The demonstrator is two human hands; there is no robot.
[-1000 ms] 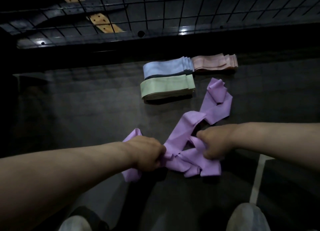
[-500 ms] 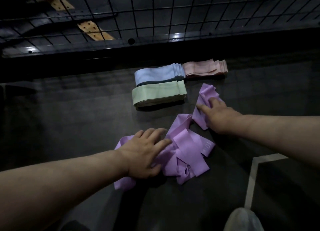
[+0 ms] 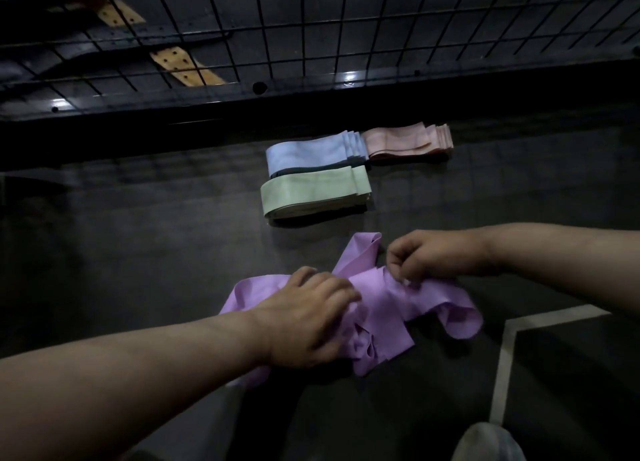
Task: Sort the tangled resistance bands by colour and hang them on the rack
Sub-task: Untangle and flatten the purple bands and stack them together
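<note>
A tangled heap of flat, stretchy purple resistance bands (image 3: 381, 308) is lying on the dark matte floor (image 3: 138, 235), directly between and under the 2 hands. The left hand (image 3: 308, 318) is lying palm down over the left part of the heap, its fingers bent and their tips touching the folds near the middle; the thumb is hidden, so I cannot tell whether it is gripping or only pressing. 1 purple tail is sticking out to the left from beneath this hand and another is running back under the wrist. The right hand (image 3: 429, 256) is hovering just above the heap's upper right edge, fingers curled, pinching a fold of purple band. A loose loop is spilling out to the right below this hand, and a strip is pointing up between the 2 hands.

Beyond the heap, 3 neatly folded stacks are sitting apart from it: a pale green band stack (image 3: 311, 190) nearest, a light blue band stack (image 3: 311, 154) touching it behind, and a pink band stack (image 3: 405, 142) just beside the blue one. Farther back, a black wire grid rack (image 3: 311, 28) is spanning the top.
</note>
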